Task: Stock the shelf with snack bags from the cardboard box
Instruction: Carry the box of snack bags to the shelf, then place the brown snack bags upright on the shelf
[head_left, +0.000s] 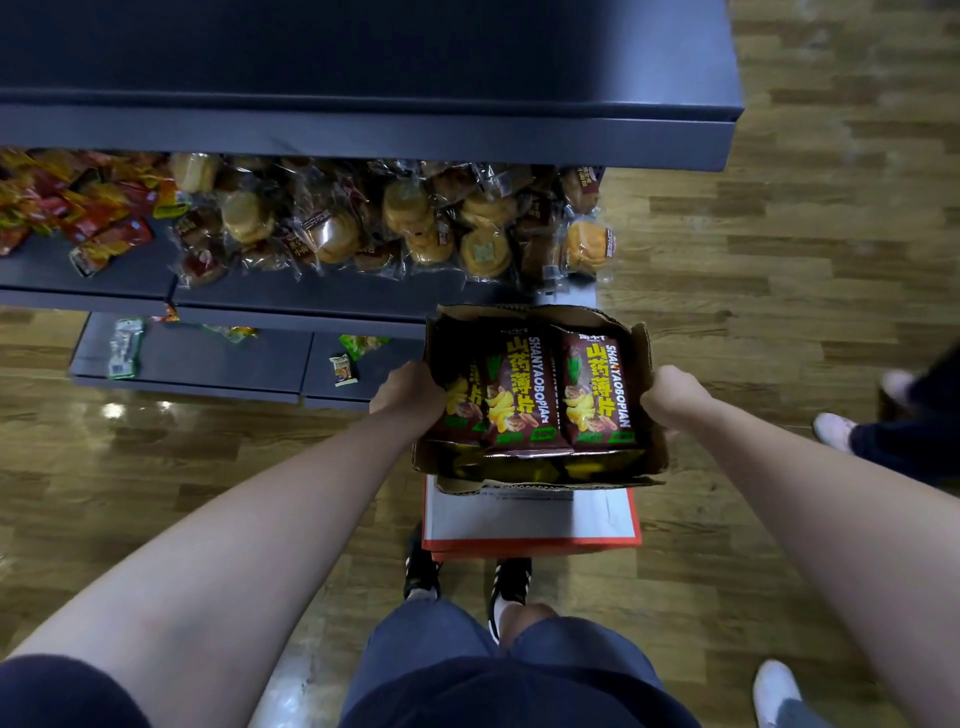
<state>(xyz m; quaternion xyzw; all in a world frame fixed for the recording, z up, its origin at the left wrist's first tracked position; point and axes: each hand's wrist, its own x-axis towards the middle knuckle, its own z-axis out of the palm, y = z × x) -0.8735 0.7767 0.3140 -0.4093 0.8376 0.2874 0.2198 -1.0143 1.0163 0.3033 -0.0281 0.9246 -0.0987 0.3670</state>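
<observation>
The cardboard box (540, 470) is brown, rough paper board with torn edges. The snack bags (597, 389) inside are shiny plastic. The shelf (311, 296) looks like dark, smooth, matt metal. The floor (779, 260) is glossy wood.

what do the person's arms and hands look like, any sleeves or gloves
Both forearms are bare from the upper arm down. A dark navy short sleeve shows at the left upper arm. The left hand and right hand wear no gloves; no watch, ring or band is visible on either wrist.
</observation>
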